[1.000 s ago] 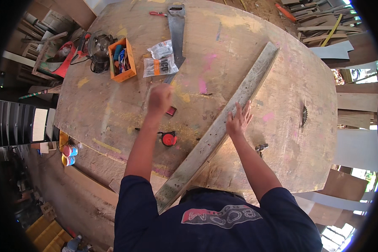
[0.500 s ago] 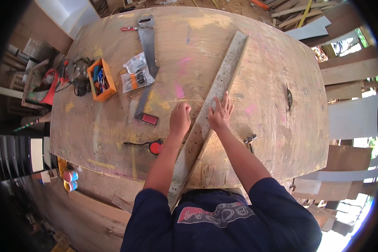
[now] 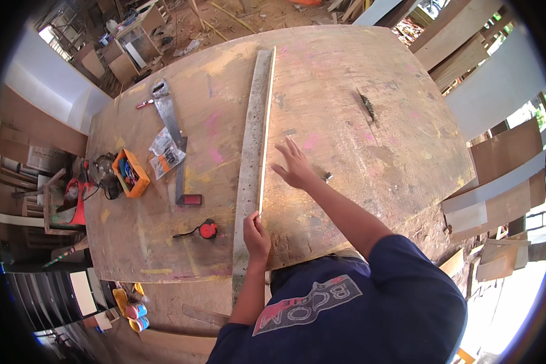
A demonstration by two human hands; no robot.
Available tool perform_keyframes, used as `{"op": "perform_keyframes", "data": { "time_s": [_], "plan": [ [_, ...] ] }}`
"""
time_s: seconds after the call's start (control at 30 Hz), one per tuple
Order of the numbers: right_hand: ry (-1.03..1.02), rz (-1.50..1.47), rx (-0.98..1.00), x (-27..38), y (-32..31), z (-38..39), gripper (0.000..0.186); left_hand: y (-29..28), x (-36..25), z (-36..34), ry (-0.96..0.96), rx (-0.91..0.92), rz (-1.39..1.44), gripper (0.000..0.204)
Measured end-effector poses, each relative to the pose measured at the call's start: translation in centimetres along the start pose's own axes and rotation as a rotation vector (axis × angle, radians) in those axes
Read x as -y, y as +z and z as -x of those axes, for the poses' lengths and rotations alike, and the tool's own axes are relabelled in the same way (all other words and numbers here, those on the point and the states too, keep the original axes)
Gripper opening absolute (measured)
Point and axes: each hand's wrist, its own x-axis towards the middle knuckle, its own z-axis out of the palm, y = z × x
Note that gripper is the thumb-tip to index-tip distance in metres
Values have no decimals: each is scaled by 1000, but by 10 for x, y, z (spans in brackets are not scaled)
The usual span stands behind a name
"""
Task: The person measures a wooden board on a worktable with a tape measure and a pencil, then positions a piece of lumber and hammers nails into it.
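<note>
A long grey, speckled plank (image 3: 252, 133) runs from the far side of the workbench (image 3: 321, 79) toward my body, its pale right edge showing. My left hand (image 3: 256, 236) is closed at the plank's near part, fingers pinched against that edge; anything inside them is hidden. My right hand (image 3: 294, 165) is open with fingers spread, just right of the plank and apart from it. Part of a hammer (image 3: 327, 177) shows behind my right forearm. Left of the plank lies a red tape measure (image 3: 208, 229) with a black strap.
A handsaw (image 3: 166, 110), a red-handled screwdriver (image 3: 144, 104), a clear plastic bag (image 3: 166, 154) and a square with a red handle (image 3: 192, 199) lie left. Beyond them stand an orange box of tools (image 3: 141, 183) and a power tool (image 3: 105, 173). A toothed saw blade (image 3: 367, 107) sticks up through the benchtop.
My left hand has moved down the plank toward its near end. My right hand has come off the plank to the right. The whole view has turned, so the plank appears more upright.
</note>
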Motion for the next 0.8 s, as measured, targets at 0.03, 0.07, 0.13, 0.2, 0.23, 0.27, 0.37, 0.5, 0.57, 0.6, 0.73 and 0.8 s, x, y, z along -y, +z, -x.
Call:
{"op": "perform_keyframes", "data": {
  "time_s": [0.03,0.07,0.13,0.2,0.23,0.27,0.37,0.5,0.57,0.6,0.73,0.8],
  "plan": [
    [-14,21,-41,-24,-11,34,67,5,-3,-2,-17,-14,8,21],
    [22,50,-34,-32,-25,69,64,4,-4,-3,-42,-41,3,21],
    [150,148,-3,-40,-57,144,57,11,-13,-5,-20,-55,-7,21],
    [261,209,21,-50,-79,201,52,29,-33,-14,168,-46,-33,24],
    [298,233,19,-57,-86,224,48,42,-42,-16,168,-28,-37,24],
    [333,257,25,-63,-90,243,43,56,-51,-16,172,105,-11,25],
    [378,229,-109,-95,-85,270,37,106,-84,-12,214,331,63,27],
    [389,116,-186,-104,-110,280,29,144,-93,0,347,523,10,26],
    [449,46,-149,-101,-125,292,30,153,-86,6,375,522,-37,26],
    [495,-13,-125,-101,-134,296,31,156,-85,9,417,507,-76,26],
    [593,-142,-120,-105,-157,320,33,151,-84,30,443,312,-126,25],
    [574,-169,-98,-104,-163,328,29,140,-83,47,434,296,-202,33]
  ]
}}
